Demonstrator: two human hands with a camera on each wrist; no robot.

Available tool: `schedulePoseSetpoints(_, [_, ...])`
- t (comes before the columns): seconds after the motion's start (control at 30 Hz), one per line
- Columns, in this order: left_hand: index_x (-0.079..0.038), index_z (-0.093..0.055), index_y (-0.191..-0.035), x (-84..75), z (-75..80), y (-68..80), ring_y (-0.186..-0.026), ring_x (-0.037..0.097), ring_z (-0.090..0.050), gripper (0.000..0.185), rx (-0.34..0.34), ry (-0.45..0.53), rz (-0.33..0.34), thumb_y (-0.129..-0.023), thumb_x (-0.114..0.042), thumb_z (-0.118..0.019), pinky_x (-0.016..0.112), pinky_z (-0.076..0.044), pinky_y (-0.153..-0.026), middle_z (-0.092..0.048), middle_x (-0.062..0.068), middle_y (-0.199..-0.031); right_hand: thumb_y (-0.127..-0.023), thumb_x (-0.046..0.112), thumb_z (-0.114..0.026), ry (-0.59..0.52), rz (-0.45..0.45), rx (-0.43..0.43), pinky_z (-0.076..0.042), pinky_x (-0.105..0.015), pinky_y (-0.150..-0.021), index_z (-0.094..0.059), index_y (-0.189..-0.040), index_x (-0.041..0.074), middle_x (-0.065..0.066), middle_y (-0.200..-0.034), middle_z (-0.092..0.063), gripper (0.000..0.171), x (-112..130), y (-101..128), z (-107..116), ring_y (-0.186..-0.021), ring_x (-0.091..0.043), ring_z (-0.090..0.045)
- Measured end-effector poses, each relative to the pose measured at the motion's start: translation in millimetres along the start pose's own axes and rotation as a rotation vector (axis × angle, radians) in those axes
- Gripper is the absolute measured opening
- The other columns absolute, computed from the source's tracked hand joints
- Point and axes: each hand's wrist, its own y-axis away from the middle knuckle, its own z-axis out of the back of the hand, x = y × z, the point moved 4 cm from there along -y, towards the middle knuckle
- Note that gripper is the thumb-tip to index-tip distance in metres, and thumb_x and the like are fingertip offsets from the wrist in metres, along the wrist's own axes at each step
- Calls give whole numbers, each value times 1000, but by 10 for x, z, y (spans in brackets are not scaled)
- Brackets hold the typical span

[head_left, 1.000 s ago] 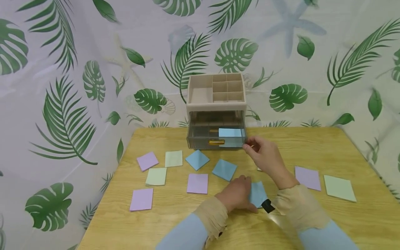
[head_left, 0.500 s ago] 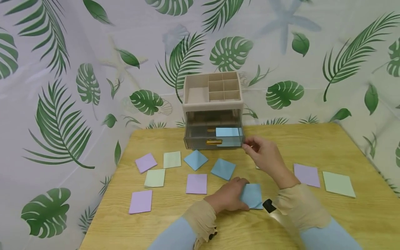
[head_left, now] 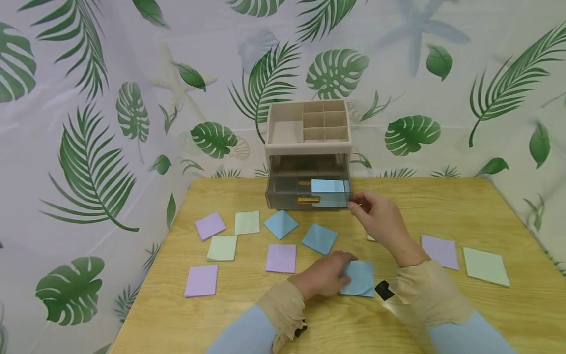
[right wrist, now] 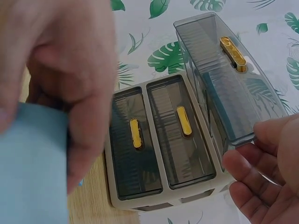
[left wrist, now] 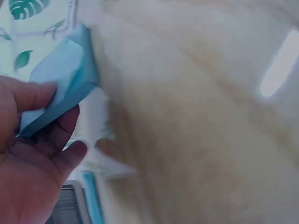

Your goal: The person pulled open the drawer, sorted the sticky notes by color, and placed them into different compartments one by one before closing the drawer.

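My left hand pinches a pad of blue sticky notes low over the front of the table. In the left wrist view its thumb lies on the pad, whose top sheets bow up, with fingers behind. My right hand holds the front right corner of the pulled-out clear grey drawer. The right wrist view shows thumb and fingertips at that drawer's corner. Inside the drawer, at its right side, sits another light blue pad.
The beige organizer has a compartment tray on top and two pushed-in drawers with gold handles. Blue pads, purple pads and green pads lie spread on the wooden table. A leaf-print cloth hangs behind.
My left hand has shifted slightly left with the blue pad, which has turned squarer and shows more of its face. My right hand stays at the drawer corner; the head view sways slightly.
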Motion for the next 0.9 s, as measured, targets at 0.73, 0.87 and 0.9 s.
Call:
schedulePoseSetpoints(0.73, [-9,-54,-135,-217,1656,635,-103,15,-61,40,-257,161,-205,-96,-3,-56,24,-50,-79,-59,7,-129,-95,25,-63,-23,-14,49,-50,-35,-63,-66,-98,9,-3,-86,-68,16,-31,-13,11,-73,-17,-62])
schedulePoseSetpoints(0.87, [-5,-56,-131,-222,1977,609,-93,15,-64,37,-335,245,-212,-95,0,-57,22,-52,-73,-62,11,-122,-95,23,-63,-26,-28,52,-51,-35,-64,-66,-101,8,-4,-87,-69,16,-34,-15,10,-74,-17,-62])
schedulePoseSetpoints(0.9, [-5,-57,-131,-208,2043,593,-91,14,-64,36,-352,262,-206,-95,0,-57,22,-52,-71,-63,11,-121,-95,23,-63,-29,-32,54,-51,-35,-64,-66,-101,8,-4,-87,-68,16,-37,-16,9,-74,-17,-62])
